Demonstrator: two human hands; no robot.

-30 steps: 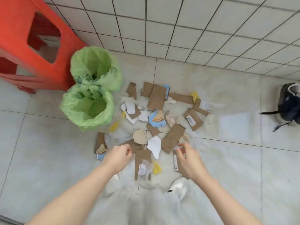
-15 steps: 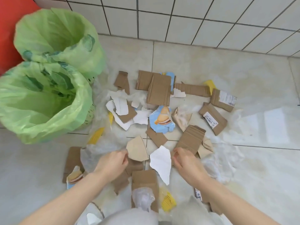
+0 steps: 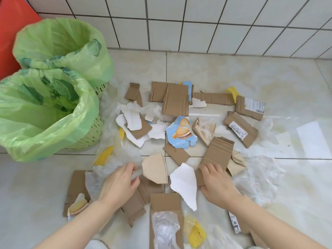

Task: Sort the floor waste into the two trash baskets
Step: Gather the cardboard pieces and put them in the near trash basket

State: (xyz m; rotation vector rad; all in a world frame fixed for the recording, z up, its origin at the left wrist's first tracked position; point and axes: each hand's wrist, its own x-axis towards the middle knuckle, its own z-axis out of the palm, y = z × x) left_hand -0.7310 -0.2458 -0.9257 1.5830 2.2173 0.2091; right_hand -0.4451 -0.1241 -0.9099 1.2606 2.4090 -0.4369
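Observation:
Torn waste covers the tiled floor: brown cardboard pieces (image 3: 176, 100), white paper scraps (image 3: 185, 184), a blue biscuit wrapper (image 3: 180, 133), yellow ridged bits (image 3: 104, 156) and clear plastic film (image 3: 260, 175). Two baskets with green liners stand at the left, the near basket (image 3: 45, 114) in front of the far basket (image 3: 59, 49). My left hand (image 3: 119, 182) pinches the left edge of a beige cardboard piece (image 3: 154, 169). My right hand (image 3: 217, 182) grips a small brown cardboard piece (image 3: 199, 177) beside the white scrap.
A red plastic stool (image 3: 12, 38) stands behind the baskets at the far left. The white tiled wall (image 3: 197, 24) closes the back. More cardboard and a crumpled plastic bag (image 3: 164, 229) lie close to me between my forearms.
The view has moved in closer to the pile. Both hands have reached forward, the left onto the beige piece and the right onto the brown piece.

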